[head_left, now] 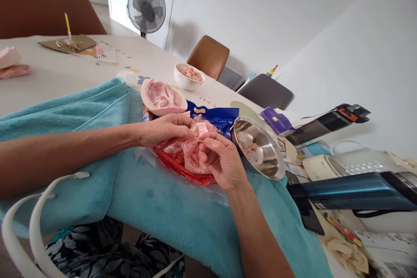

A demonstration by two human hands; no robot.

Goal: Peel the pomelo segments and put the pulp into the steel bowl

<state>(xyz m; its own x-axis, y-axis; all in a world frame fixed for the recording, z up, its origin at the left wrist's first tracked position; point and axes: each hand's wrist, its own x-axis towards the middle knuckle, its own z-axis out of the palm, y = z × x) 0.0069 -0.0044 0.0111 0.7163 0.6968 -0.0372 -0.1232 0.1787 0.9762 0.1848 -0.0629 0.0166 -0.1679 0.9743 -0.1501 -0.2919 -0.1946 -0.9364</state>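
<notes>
My left hand (164, 129) and my right hand (221, 160) meet over a red plate (172, 163) and both grip a pink pomelo segment (192, 150), fingers pinched on its skin. The plate lies on a teal towel (97, 130) spread over the table. A halved pomelo peel (162, 97) with pink lining sits just beyond my left hand. A tilted steel bowl (260, 147) with a few fruit bits stands right of my right hand. A white bowl (188, 76) of pink fruit pieces stands farther back.
A blue plastic bag (216, 117) lies under the fruit. Bottles, a phone and papers crowd the right side (352, 189). A fan (146, 8) stands at the back, a brown chair (208, 55) beside the table. White cables (35, 221) hang at lower left.
</notes>
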